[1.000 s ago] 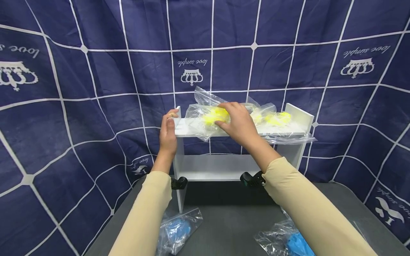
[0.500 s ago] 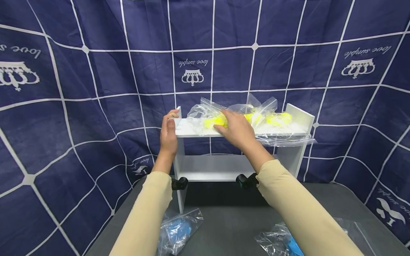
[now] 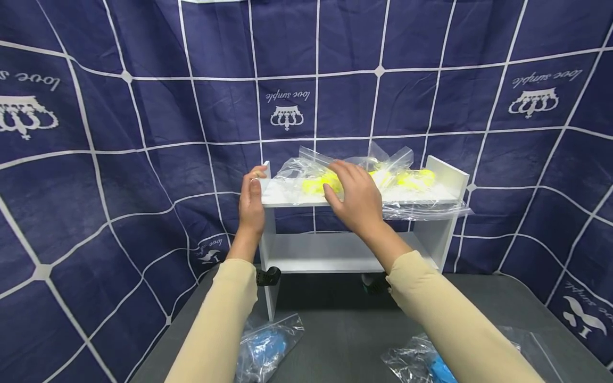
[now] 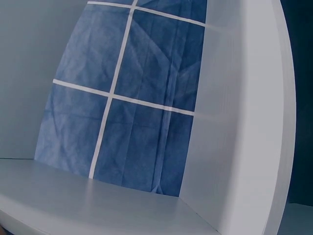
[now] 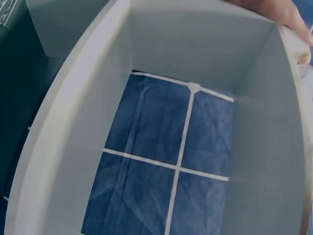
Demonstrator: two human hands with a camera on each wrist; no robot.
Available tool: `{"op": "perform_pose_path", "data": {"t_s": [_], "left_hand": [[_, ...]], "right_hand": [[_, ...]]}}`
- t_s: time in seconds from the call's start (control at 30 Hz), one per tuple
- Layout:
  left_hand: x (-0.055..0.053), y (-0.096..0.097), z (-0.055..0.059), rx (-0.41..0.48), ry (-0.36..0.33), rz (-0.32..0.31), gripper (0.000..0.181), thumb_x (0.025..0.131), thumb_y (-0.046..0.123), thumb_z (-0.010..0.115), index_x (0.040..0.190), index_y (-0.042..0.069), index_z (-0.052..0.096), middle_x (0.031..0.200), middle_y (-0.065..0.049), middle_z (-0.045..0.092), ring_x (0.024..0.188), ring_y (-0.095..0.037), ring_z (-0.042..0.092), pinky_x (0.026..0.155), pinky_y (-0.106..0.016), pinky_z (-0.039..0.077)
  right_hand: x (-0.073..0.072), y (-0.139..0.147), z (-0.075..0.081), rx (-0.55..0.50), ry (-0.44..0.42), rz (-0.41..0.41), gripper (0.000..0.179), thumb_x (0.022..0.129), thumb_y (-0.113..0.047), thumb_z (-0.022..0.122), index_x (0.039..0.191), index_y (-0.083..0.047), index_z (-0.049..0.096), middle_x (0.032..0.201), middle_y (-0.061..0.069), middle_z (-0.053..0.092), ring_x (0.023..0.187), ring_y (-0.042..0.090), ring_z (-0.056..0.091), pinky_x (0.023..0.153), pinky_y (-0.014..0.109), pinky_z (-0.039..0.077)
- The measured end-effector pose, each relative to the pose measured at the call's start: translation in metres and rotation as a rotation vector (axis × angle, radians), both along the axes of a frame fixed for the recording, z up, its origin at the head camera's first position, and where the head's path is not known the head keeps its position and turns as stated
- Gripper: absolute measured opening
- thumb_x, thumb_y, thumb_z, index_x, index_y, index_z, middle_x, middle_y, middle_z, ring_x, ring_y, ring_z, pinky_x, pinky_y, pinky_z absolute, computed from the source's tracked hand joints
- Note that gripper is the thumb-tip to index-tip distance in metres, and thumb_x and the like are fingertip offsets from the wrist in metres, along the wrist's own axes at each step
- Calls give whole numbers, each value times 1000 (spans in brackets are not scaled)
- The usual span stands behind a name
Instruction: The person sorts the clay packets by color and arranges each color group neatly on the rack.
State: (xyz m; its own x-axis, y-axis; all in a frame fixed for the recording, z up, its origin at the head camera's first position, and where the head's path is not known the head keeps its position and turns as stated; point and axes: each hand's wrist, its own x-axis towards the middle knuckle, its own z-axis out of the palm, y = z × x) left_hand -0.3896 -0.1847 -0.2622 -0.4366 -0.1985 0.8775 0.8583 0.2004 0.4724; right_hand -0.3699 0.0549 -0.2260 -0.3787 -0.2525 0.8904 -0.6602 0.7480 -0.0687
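A white two-tier shelf (image 3: 330, 247) stands in front of me in the head view. My left hand (image 3: 251, 199) grips the top of its left side panel, thumb on the near side. On the upper board lies a clear zip bag (image 3: 316, 184) with a bright yellow item inside. My right hand (image 3: 359, 205) hovers at this bag's right side, fingers extended and thumb apart; whether the fingertips touch the plastic is hidden. Further right on the same board sits another clear zip bag with yellow contents (image 3: 416, 180), its edge hanging over the front. What the yellow items are cannot be made out.
On the dark table (image 3: 335, 330), a clear zip bag with blue contents (image 3: 265, 343) lies front left. Another blue-filled bag (image 3: 440, 367) is front right, partly under my right sleeve. A navy checked curtain (image 3: 345, 106) hangs behind. The lower board (image 3: 306, 260) shows between the side panels.
The left yellow bag has come down onto the upper board, and its plastic has settled. My right hand has loosened from it and drawn slightly back. My left hand has stayed on the panel.
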Motion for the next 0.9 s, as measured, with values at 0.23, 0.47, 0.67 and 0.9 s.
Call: {"op": "perform_pose_path", "data": {"t_s": [0.23,0.47,0.67,0.9], "left_hand": [[2,-1,0,3,2,0,35,109,20,30,112,-9,48,139,-23,53,138,-27,45,117,-32,29],[1,1,-1,7,-14,-15,28,107,7,27,113,-11,48,141,-27,50,142,-34,40,120,-36,25],[-1,0,-3,-15,-6,0,41,110,29,30,112,-8,48,139,-22,53,140,-27,43,118,-33,28],[-3,-1,-1,-15,14,0,63,104,53,33,111,-8,47,139,-23,52,140,-26,44,117,-33,28]], "right_hand": [[23,10,-12,-48,143,168,44,91,-19,60,134,-11,60,143,10,59,136,29,51,121,54,27],[51,32,-37,-172,176,235,42,88,-19,58,128,-9,64,136,10,64,130,31,54,116,63,26],[75,55,-62,-187,128,271,41,87,-17,60,127,-9,66,136,10,64,127,31,55,113,60,29],[91,77,-84,-136,37,262,43,88,-17,65,131,-13,64,143,9,59,130,30,51,120,39,27]]}}
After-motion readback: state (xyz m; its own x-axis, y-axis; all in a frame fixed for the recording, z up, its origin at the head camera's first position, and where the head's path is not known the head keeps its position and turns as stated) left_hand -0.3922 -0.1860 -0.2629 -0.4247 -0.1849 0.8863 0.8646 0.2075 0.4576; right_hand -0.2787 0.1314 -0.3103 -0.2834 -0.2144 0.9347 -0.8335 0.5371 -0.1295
